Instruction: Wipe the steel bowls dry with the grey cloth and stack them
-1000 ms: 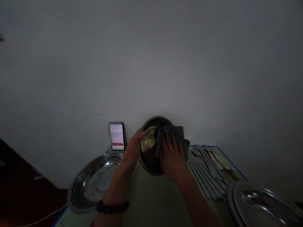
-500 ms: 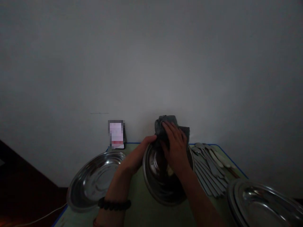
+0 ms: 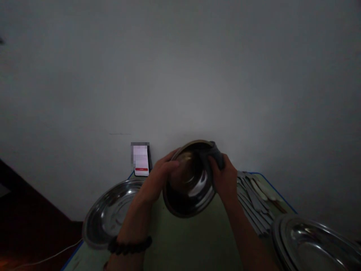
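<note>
A shiny metal bowl (image 3: 186, 205) is held up off the table, tilted so that its inside faces me. My left hand (image 3: 159, 175) grips the bowl's left rim, with the thumb over the inside edge and the other fingers behind it. At the right rim my right hand (image 3: 225, 175) pinches a dark grey cloth (image 3: 216, 154) folded over the edge. Part of the cloth lies against the bowl's inner wall; the fingers behind the rim are hidden.
A wide metal basin (image 3: 104, 218) stands at the left, partly behind my forearm. Several spoons and other utensils (image 3: 255, 199) lie at the right. Stacked metal dishes (image 3: 310, 241) sit at the near right. A phone (image 3: 141, 160) leans on the wall behind the green table (image 3: 186, 244).
The bowl has been lifted and tilted toward me. My right hand has moved with the cloth from the far rim to the right rim; my left hand has shifted down the left side.
</note>
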`<action>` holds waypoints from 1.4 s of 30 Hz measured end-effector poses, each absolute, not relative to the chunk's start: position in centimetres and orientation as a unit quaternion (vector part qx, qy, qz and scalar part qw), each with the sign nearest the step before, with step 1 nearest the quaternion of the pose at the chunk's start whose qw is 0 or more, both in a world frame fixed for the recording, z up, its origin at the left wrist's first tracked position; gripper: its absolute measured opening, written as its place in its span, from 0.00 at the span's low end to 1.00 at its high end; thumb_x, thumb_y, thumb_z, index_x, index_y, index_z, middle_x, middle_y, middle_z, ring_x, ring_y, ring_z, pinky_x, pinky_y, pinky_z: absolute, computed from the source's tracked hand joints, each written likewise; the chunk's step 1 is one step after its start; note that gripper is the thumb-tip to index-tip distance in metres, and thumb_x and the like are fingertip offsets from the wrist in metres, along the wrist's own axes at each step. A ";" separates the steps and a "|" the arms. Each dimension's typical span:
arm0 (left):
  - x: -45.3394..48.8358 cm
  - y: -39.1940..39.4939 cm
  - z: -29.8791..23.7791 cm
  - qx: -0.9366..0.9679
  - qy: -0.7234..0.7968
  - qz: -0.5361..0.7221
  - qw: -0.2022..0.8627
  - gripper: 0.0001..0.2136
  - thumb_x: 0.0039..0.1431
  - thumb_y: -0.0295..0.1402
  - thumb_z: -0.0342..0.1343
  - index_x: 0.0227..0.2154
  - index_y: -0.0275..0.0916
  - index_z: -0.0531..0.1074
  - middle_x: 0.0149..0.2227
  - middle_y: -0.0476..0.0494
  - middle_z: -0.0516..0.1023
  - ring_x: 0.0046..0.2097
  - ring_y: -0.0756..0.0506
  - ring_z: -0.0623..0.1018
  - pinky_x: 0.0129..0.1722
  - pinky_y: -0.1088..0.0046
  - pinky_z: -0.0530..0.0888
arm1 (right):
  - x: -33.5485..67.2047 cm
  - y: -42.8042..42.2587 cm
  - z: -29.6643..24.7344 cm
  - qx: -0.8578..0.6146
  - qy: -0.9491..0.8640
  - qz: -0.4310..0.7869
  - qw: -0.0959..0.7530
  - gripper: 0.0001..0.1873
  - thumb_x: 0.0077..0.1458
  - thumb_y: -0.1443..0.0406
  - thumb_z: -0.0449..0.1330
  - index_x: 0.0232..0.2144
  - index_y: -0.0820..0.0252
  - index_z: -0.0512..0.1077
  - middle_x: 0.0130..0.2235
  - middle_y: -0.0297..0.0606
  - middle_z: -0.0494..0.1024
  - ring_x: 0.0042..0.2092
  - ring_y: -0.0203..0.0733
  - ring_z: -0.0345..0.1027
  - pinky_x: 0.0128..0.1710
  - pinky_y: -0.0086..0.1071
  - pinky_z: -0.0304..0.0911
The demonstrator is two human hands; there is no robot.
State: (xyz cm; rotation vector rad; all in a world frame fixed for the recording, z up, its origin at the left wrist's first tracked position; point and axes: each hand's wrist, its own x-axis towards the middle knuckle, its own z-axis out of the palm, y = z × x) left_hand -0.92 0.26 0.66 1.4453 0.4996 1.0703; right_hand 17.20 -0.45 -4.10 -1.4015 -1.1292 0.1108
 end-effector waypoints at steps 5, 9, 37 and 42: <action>-0.3 0.7 0.2 0.533 0.209 0.581 0.578 0.25 0.49 0.40 0.54 0.52 0.37 0.69 0.41 0.42 0.80 0.46 0.37 0.77 0.44 0.62 0.75 | 16.7 0.1 -4.7 -0.646 -0.469 0.101 0.594 0.24 0.57 0.47 0.46 0.27 0.58 0.68 0.27 0.42 0.75 0.31 0.46 0.67 0.30 0.34 0.56; -0.8 1.4 -0.4 0.541 0.275 0.571 0.553 0.25 0.48 0.38 0.55 0.51 0.37 0.68 0.38 0.45 0.80 0.41 0.39 0.78 0.39 0.65 0.75 | 17.2 0.4 -5.3 -0.668 -0.513 0.102 0.530 0.22 0.58 0.49 0.45 0.28 0.58 0.68 0.29 0.44 0.76 0.33 0.48 0.69 0.30 0.34 0.57; -0.8 0.2 0.5 0.803 0.391 0.319 0.316 0.26 0.52 0.35 0.58 0.55 0.38 0.63 0.53 0.37 0.74 0.52 0.40 0.74 0.53 0.61 0.69 | 16.9 -0.8 -4.2 -0.452 -0.643 -0.096 0.611 0.13 0.50 0.76 0.53 0.36 0.56 0.67 0.38 0.39 0.74 0.43 0.46 0.65 0.43 0.41 0.63; 0.0 0.9 -0.3 0.788 0.379 0.394 0.282 0.24 0.51 0.33 0.56 0.53 0.36 0.65 0.49 0.37 0.77 0.49 0.42 0.76 0.51 0.63 0.70 | 16.1 -1.1 -3.7 -0.448 -0.663 -0.082 0.594 0.16 0.48 0.78 0.51 0.34 0.54 0.67 0.39 0.39 0.74 0.45 0.46 0.64 0.45 0.41 0.63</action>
